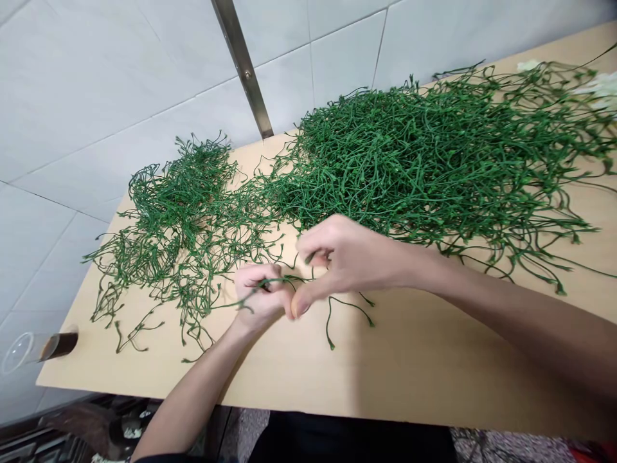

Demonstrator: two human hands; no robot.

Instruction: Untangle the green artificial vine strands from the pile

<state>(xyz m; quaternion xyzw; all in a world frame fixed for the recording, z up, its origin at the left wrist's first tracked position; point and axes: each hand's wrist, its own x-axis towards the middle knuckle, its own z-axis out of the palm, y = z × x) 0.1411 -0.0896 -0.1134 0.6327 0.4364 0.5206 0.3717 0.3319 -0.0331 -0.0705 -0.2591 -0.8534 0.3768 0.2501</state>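
Observation:
My left hand [260,292] is closed, with thin green plastic stems [247,298] of the artificial-flower kind running through its fingers. Thumb tip to thumb tip, my right hand [337,260] meets it from the right, fingers curled over a branched green stem that spans the gap between both hands. Exactly where the right fingertips pinch is partly hidden. Beneath the right hand, a few loose stem ends [330,325] stick out over the tabletop. A large tangled heap of green stems [409,161] lies just beyond the right hand, and a smaller heap [178,199] lies beyond the left.
The pale wooden table [299,379] backs onto a tiled wall [120,77] with a metal strip [243,67]. A clear cup with dark liquid [62,345] stands at the left edge. White flower pieces [602,90] lie at the far right.

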